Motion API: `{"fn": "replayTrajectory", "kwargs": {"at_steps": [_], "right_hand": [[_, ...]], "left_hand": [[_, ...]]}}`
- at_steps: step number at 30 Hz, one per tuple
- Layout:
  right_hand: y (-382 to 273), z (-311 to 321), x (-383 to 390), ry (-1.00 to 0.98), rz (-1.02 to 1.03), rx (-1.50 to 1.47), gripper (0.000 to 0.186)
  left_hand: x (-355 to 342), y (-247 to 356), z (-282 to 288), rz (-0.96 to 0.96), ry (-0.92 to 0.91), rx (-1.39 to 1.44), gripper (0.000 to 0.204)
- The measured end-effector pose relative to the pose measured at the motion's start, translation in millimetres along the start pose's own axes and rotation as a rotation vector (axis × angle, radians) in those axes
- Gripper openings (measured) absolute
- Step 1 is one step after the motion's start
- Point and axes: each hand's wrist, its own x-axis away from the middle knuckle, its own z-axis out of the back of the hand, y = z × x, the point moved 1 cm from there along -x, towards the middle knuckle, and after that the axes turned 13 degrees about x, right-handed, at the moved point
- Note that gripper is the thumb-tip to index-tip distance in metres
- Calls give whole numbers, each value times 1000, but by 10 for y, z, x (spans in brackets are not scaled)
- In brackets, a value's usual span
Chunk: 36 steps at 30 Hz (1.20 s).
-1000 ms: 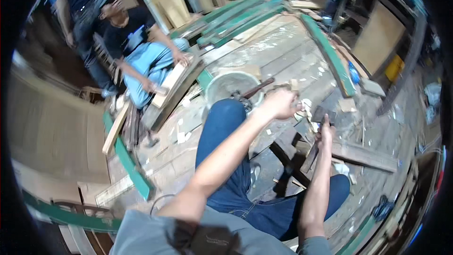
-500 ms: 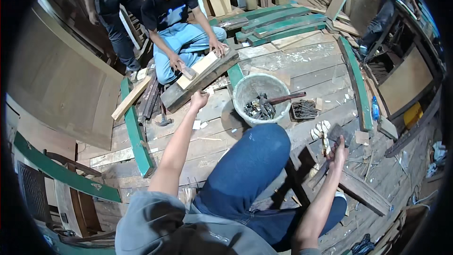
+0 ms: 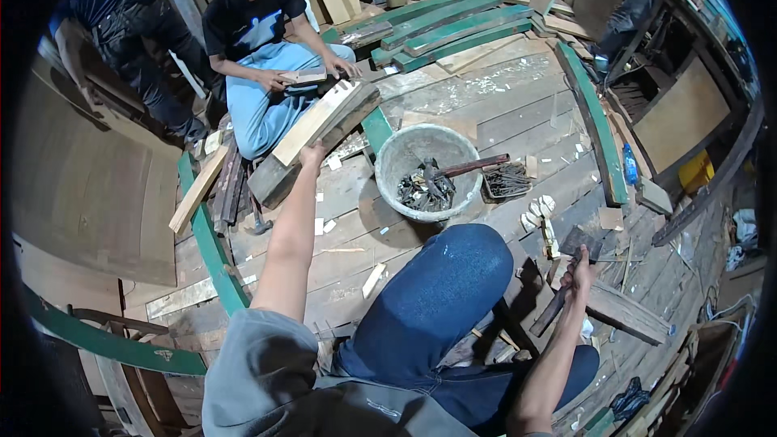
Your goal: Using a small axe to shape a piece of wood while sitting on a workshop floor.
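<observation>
My left hand (image 3: pixel 311 155) reaches forward to a thick dark beam (image 3: pixel 271 186), its fingers curled at the near edge of a pale wooden board (image 3: pixel 324 117) lying on top. My right hand (image 3: pixel 580 275) is closed around a hatchet-like tool (image 3: pixel 581 243) with a dark squarish head; its wooden handle points toward my lap. Across the beam, a seated person (image 3: pixel 259 32) in a dark shirt and light blue trousers holds a small wooden block (image 3: pixel 306 75) just above the board's far side.
A grey bucket (image 3: pixel 384 190) of scraps, with a hammer (image 3: pixel 477 164) in it, stands before my knee. Beside it sits a tray of nails (image 3: pixel 508 182). Green curved timbers (image 3: pixel 453 24) lie behind, another (image 3: pixel 595 125) at right. Another person (image 3: pixel 142 24) bends at far left.
My left hand has moved forward onto the board's near edge. The seated person's wooden block has come up off the board. My right hand still holds the tool.
</observation>
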Motion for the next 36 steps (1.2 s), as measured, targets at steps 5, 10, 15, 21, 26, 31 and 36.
{"fn": "replayTrajectory", "kwargs": {"at_steps": [5,10,15,21,26,31,36], "right_hand": [[-50,-189,143,-71,122,-46,42],[-81,-195,246,-66,27,-19,44],[52,-200,61,-89,59,-72,40],[50,-131,129,-70,60,-106,41],[109,-66,62,-80,54,-126,44],[65,47,173,-46,62,-135,46],[-17,83,276,-51,66,-173,46]], "left_hand": [[-183,77,125,-103,70,-19,43],[237,192,-64,-205,157,-197,38],[480,167,45,-209,26,-99,31],[680,99,90,-37,16,-107,27],[686,159,225,-80,29,-72,25],[800,269,109,-112,3,-71,26],[824,475,-87,-240,-34,-44,26]]}}
